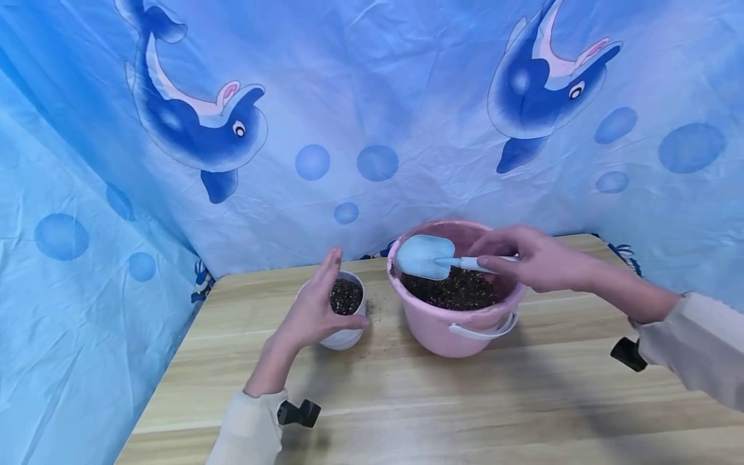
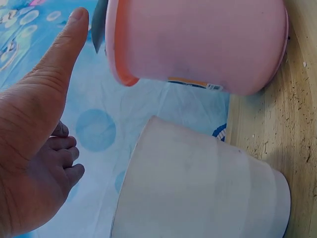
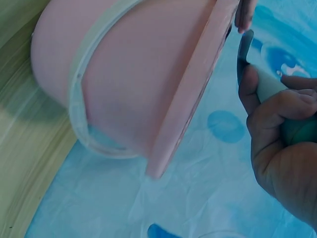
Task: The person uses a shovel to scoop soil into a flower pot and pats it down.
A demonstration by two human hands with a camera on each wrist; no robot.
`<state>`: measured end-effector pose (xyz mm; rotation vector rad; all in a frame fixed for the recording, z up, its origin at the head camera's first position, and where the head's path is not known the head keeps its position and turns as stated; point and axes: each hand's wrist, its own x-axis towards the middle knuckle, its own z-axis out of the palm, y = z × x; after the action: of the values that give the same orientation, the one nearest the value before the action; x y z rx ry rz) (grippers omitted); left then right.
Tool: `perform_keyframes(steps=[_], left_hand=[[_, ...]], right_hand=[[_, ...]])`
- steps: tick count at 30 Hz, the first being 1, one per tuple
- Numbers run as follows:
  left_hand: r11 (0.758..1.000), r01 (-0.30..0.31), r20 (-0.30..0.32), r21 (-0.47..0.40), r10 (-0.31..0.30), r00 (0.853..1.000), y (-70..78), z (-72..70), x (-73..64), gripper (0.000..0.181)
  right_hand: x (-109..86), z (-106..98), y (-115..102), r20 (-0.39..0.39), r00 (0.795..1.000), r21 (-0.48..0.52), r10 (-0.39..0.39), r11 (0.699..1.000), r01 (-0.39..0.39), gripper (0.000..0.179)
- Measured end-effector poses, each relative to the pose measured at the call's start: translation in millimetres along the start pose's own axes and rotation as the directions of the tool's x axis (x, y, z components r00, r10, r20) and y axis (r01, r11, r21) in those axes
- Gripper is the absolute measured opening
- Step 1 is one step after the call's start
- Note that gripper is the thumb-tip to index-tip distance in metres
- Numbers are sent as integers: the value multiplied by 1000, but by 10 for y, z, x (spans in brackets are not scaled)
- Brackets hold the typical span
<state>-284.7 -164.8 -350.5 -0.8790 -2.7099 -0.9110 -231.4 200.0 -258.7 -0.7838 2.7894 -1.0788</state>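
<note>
In the head view my right hand (image 1: pixel 543 261) grips the white handle of a small garden trowel (image 1: pixel 426 257) with a light blue blade. The blade is level with the left rim of a pink bucket (image 1: pixel 433 332), above the dark soil (image 1: pixel 459 290) inside it. My left hand (image 1: pixel 310 313) is at a white plant pot (image 1: pixel 343 340), thumb and fingers spread apart over its near left side. Dark potting soil (image 1: pixel 347 296) shows inside that pot. The left wrist view has the pot (image 2: pixel 198 183) standing close by the straight thumb and the other fingers.
Both containers stand near the back of a wooden table (image 1: pixel 407 413). The bucket's pale handle (image 1: pixel 485 332) hangs down at its front. Specks of soil (image 1: pixel 372 313) lie between pot and bucket. A blue dolphin-print curtain (image 1: pixel 372 97) hangs behind and at the sides.
</note>
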Motion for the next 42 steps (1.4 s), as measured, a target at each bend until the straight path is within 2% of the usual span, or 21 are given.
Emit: perform_keyframes(steps=[5,8,15,23,30,34,42], left_hand=[[998,-62,31,23,61,998,36,22,17,128],[997,-82,53,8,82,995,59,41,31,127],[992,-129,79,-6,129,988,143,83,91,128],[992,-126,87,11,125,988,171,95,101,128],[993,-118,84,16,116,990,159,108,87,129],[994,-107,82,20,105,991,156,116,79,130],[995,-101,85,27,98,991,133,130,58,130]], right_hand=[[25,-78,139,36,999,-18,0,1000,1,20],[56,-134,219,73,997,-33,13,999,-11,20],[169,-193,360,142,990,-41,-22,999,28,19],[364,-167,423,203,979,-70,-4,997,18,16],[456,-127,441,239,971,-77,-9,997,28,18],[507,-90,433,254,967,-114,-15,992,46,17],[570,-18,423,278,960,-128,31,992,5,22]])
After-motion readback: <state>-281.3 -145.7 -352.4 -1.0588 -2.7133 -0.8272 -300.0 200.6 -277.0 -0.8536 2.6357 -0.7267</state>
